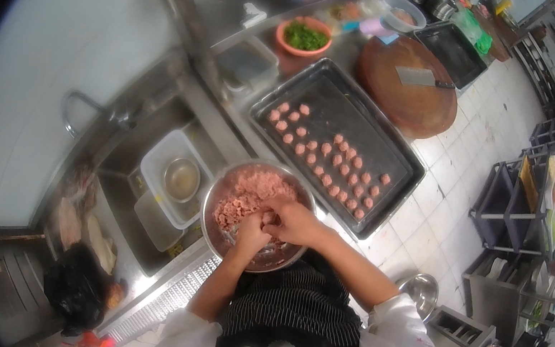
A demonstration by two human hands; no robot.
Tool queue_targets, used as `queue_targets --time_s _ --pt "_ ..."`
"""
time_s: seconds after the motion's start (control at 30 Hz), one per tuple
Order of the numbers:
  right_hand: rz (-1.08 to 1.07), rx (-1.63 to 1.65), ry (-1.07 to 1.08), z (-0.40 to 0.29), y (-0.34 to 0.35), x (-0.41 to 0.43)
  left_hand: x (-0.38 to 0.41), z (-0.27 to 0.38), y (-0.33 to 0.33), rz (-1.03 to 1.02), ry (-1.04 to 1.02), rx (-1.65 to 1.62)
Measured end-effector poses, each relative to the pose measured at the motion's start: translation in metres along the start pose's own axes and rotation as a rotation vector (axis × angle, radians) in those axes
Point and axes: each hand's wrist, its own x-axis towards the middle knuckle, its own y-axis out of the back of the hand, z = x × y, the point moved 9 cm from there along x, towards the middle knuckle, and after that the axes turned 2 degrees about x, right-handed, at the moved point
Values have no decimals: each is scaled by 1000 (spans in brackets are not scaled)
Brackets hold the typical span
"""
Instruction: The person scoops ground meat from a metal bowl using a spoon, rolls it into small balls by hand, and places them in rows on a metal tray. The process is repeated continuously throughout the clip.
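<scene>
Both hands are together inside a round stainless steel bowl [210,217] of pink minced meat [247,190]. My left hand [251,237] has its fingers curled against those of my right hand [289,219]. A small lump of mince seems to sit between them, though the fingers mostly hide it. Beyond the bowl to the right lies a black rectangular baking tray [353,109] with rows of small round meatballs [337,159] on its near and left parts.
A sink [138,228] at left holds a white plastic tub [154,159] with a small metal bowl [182,180]. Past the tray are a round wooden chopping board [403,101] bearing a cleaver [417,77], an orange bowl [281,38] of chopped greens [304,36] and a clear plastic container [267,65].
</scene>
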Motion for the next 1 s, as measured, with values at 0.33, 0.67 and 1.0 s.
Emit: queue_targets --time_s 0.33,0.67,1.0 --pt "1 73 -197 39 60 -35 -10 73 -51 -679 -258 390" --pt "89 -586 -803 249 212 -64 -20 -37 -50 -505 -158 684" --pt "189 -812 -635 242 216 -70 -23 -45 -71 -407 -152 666"
